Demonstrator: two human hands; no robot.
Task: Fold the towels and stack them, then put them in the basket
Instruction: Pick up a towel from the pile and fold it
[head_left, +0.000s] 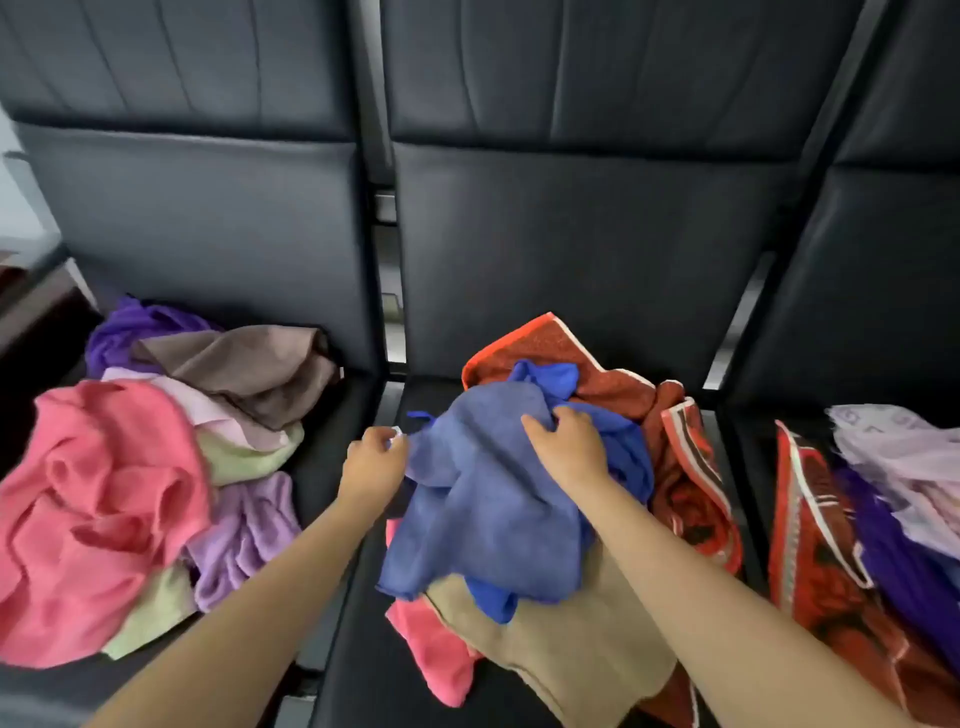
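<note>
A crumpled blue towel (483, 499) lies on top of a heap on the middle seat. My left hand (374, 457) pinches its left edge near a small white tag. My right hand (569, 441) grips a bunch of the same towel near its top. Under it lie a brighter blue cloth (550, 376), a tan towel (566, 639), a small pink towel (434, 649) and a red patterned towel (691, 467). No basket is in view.
The left seat holds a loose pile: a big pink towel (98, 509), lilac (244, 530), pale green (244, 457), brown (249, 364) and purple (130, 327) ones. The right seat carries another red patterned towel (810, 545), a purple (904, 561) and a pale lilac one (904, 447). Black seat backs (571, 234) rise behind.
</note>
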